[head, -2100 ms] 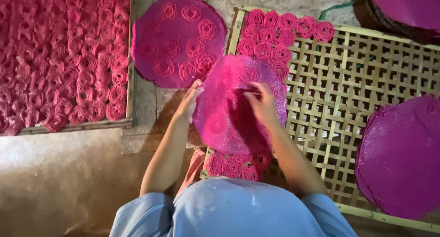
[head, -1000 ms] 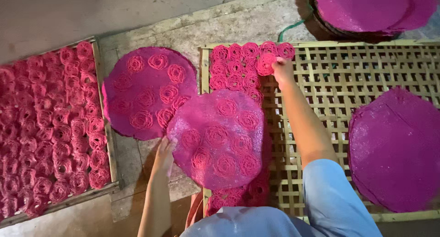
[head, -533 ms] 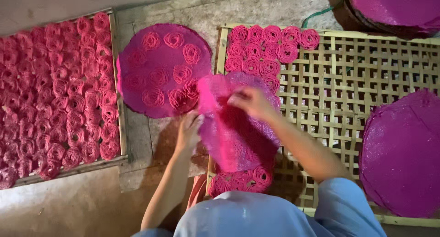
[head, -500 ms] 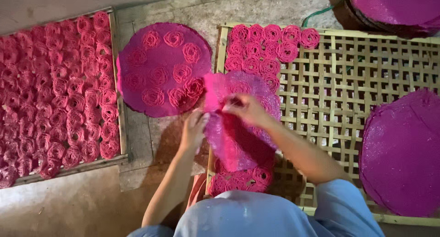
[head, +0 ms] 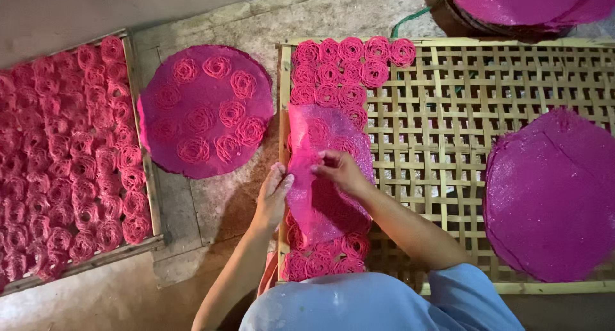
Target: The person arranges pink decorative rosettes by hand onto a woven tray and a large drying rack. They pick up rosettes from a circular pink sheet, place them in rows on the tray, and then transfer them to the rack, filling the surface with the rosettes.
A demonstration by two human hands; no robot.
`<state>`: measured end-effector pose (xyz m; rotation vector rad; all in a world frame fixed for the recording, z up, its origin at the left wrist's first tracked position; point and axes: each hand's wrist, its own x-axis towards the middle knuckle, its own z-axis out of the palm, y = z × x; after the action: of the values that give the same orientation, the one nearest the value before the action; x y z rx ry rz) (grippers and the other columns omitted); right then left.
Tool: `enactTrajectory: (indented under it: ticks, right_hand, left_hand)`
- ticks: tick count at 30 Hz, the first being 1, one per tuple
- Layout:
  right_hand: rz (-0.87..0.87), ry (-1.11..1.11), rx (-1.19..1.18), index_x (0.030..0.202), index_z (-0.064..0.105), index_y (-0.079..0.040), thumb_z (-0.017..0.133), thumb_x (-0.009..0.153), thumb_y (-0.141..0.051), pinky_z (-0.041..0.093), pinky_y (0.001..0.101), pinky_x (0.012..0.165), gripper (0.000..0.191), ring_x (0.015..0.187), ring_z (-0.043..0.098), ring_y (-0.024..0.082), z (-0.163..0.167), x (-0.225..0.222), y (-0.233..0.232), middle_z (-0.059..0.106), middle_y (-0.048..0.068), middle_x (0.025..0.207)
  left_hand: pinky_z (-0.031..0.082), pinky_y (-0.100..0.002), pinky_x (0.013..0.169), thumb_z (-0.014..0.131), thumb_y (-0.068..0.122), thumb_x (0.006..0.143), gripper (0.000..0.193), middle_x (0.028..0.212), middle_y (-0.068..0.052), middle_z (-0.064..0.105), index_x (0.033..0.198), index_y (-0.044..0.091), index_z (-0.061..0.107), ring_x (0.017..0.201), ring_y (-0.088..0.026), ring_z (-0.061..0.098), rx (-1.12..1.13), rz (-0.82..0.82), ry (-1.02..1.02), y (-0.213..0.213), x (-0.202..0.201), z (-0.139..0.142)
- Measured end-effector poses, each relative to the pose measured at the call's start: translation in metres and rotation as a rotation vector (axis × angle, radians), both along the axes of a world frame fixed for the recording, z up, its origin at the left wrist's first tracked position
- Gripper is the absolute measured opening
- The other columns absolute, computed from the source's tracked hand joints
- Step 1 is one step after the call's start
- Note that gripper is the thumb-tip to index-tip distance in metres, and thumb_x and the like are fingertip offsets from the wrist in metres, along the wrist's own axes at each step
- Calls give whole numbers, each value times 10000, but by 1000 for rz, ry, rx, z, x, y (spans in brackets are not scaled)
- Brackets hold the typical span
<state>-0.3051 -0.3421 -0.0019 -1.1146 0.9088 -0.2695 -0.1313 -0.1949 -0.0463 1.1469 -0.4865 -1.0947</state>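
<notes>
From the head camera we see our left hand (head: 272,196) flat against the left edge of a pink mesh sheet (head: 327,177), fingers pressed together, while our right hand (head: 339,169) pinches the sheet's folded-over edge between thumb and fingers. The sheet lies on the left part of a bamboo lattice tray (head: 448,132), over rows of pink coiled rosettes (head: 349,68). To the left, a round pink mat (head: 205,110) with more coils rests on the floor beside a full wooden tray (head: 142,145), and a bare round mat (head: 554,193) lies on the lattice's right side.
</notes>
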Motion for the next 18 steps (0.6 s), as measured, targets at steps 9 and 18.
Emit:
enactTrajectory:
  ticks: [9,18]
  right_hand:
    - [-445,203,-206,1209,738,-223,685,886,-123,544,202,728,342,757,639,88,24,-66,-172,739,1,917]
    - [-501,311,-556,1138,738,-31,698,911,-61,584,361,767,233,837,711,197,-5,-65,-264,759,104,1016]
  left_hand:
    - [201,-527,1226,422,345,1020,636,1677,-116,271,1603,139,274,1545,-277,263,770,143,-131,35,74,8]
    - [270,-422,1224,672,388,963,788,1603,-149,421,1561,7,329,1494,-245,371,473,116,-234,12,136,-60]
